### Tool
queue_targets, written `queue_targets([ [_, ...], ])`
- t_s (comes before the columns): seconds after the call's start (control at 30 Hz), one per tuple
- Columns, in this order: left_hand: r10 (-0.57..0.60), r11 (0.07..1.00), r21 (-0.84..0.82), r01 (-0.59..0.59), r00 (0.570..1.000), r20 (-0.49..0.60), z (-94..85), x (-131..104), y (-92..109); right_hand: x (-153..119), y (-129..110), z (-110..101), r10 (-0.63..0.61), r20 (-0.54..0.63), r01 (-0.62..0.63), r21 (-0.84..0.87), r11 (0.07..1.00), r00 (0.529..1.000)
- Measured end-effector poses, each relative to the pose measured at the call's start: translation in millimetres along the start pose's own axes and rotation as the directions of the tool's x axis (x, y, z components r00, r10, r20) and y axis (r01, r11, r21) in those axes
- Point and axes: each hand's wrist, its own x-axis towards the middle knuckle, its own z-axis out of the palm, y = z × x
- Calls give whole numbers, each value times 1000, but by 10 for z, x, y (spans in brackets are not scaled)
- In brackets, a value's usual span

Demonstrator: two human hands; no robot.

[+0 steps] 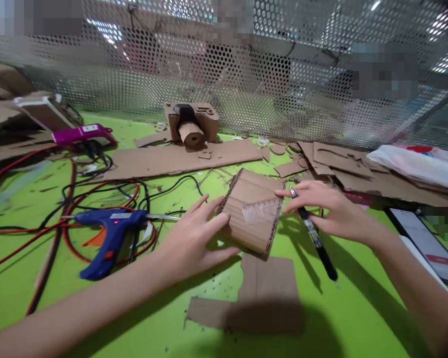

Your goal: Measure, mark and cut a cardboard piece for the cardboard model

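A small folded cardboard piece (246, 191) sits tilted above the green table, its corrugated edges showing and a strip of clear tape (259, 213) on its face. My left hand (196, 236) holds it by the left edge, fingers partly spread and thumb near its lower side. In my right hand (326, 209) a black pen (315, 241) is gripped between the fingers, slanting down to the right. The forefinger of that hand touches the upper right edge of the cardboard. Below lies a flat, notched cardboard scrap (271, 278), partly in shadow.
A blue glue gun (114, 233) lies left among red and black cables. Behind are a cardboard camera model (192, 122), a long cardboard strip (186, 159) and a purple power strip (82, 134). A phone (427, 243) lies right. A perforated metal screen (224, 84) borders the back.
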Motion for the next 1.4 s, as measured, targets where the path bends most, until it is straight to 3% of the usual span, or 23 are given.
queue_targets([
  [0.23, 47, 996, -81, -39, 995, 94, -118, 146, -274, 80, 145, 156, 89, -131, -89, 7, 996, 987],
  [0.4, -48, 992, -104, 65, 986, 162, -253, 282, -497, -119, 23, 235, 90, -203, -93, -4, 996, 975],
  [0.5, -119, 975, -155, 157, 966, 229, -312, 284, -416, -251, -104, 257, 64, -212, -72, -31, 997, 975],
  [0.6, -180, 958, -172, 230, 947, 265, -258, 203, -204, -335, -216, 242, 31, -189, -43, -57, 997, 981],
  [0.73, -273, 941, -170, 294, 952, 136, -60, 75, 33, -382, -322, 210, -6, -156, -10, -100, 995, 988],
  [0.83, -260, 946, -197, 259, 965, 20, 7, 19, 151, -400, -410, 236, -68, -150, 50, -122, 991, 986],
  [1.1, -54, 961, -278, 12, 988, -145, 63, -55, 280, -443, -580, 389, -203, -180, 160, -225, 961, 963],
  [1.27, -9, 952, -306, -36, 990, -142, 122, -90, 191, -493, -557, 384, -244, -123, 192, -328, 925, 962],
  [1.4, 74, 948, -306, -89, 995, -61, 81, -86, 148, -494, -541, 400, -265, -96, 207, -399, 894, 959],
])
